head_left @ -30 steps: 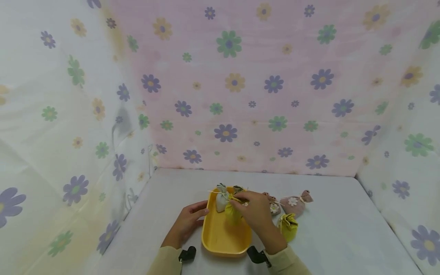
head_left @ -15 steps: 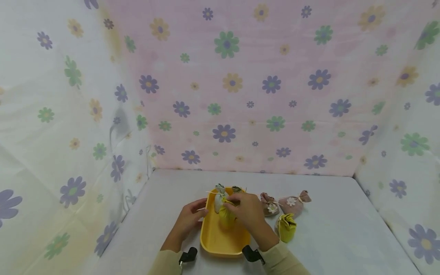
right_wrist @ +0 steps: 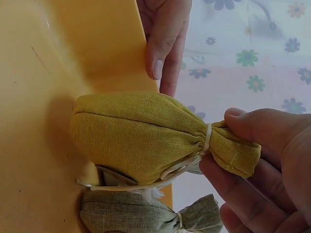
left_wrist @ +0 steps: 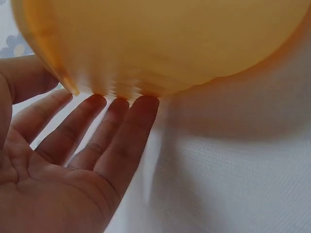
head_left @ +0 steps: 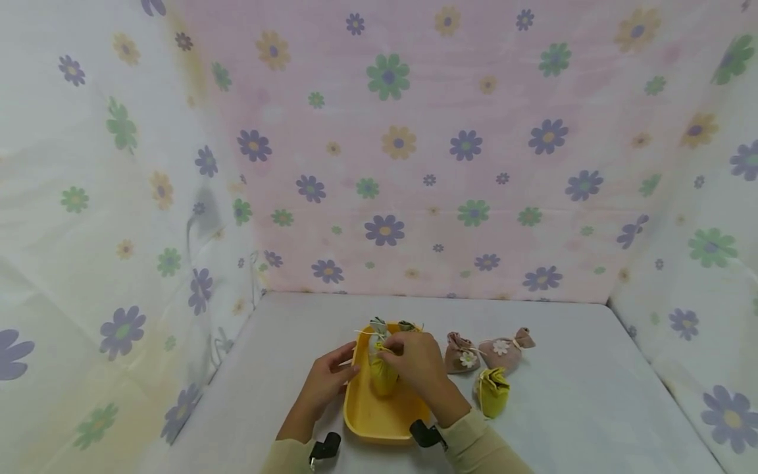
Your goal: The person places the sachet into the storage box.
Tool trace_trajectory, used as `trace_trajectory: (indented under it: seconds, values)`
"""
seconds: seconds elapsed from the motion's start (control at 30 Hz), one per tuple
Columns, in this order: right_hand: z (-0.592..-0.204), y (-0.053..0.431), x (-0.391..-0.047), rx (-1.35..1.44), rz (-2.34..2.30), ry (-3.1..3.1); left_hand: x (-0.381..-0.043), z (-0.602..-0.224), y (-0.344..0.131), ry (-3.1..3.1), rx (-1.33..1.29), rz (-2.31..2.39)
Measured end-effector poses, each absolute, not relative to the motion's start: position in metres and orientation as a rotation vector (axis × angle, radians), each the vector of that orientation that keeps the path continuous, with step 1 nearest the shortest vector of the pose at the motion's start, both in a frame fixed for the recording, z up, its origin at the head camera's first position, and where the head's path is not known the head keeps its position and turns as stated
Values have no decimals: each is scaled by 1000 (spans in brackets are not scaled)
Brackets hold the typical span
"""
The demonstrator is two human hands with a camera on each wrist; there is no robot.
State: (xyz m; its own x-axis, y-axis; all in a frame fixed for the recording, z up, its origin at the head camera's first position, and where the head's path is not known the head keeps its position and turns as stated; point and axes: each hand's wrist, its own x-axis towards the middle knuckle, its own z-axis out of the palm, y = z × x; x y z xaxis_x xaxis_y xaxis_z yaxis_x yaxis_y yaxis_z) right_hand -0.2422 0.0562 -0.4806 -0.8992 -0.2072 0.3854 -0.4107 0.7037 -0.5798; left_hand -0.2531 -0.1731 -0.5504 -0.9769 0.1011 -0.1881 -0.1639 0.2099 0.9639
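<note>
Yellow cloth makes up 2 of the 6 small tied pouches in view; 2 more are pinkish brown, 1 is pale and 1 grey-green. The held yellow pouch point(head_left: 383, 378) is neck-up in the 1 yellow tray point(head_left: 381, 421), beside the pale pouch point(head_left: 374, 346) and the grey-green pouch point(right_wrist: 126, 211); whether its base touches the tray floor I cannot tell. The right hand point(head_left: 422, 365) has its grip nearly closed, thumb and fingers pinching the gathered neck above a pale tie. The left hand point(head_left: 322, 380) has a wider grip on the tray's side, thumb at the rim and 4 fingers slightly spread against the outer wall. Right of the tray, 3 pouches rest on the white bench point(head_left: 580, 395): the other yellow pouch point(head_left: 493, 394) nearest the person, and beyond it 2 pinkish-brown pouches point(head_left: 499, 353) side by side, each bearing 1 white flower. Flowered cloth point(head_left: 387, 171) surrounds the bench on 3 sides.
</note>
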Motion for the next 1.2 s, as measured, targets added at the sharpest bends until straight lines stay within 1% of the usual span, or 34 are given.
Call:
trace_trajectory:
  seconds: [0.67,1.03,1.2]
  values:
    - [-489,38,-248,403,1129,-2709,-252,-551,-176,2194,-90,1852]
    - [-481,40,-242,356,1101,-2787,-251,-554,-177,2209,-96,1849]
    - [-479,42,-242,381,1068,-2779,-251,-553,-177,2214,-113,1837]
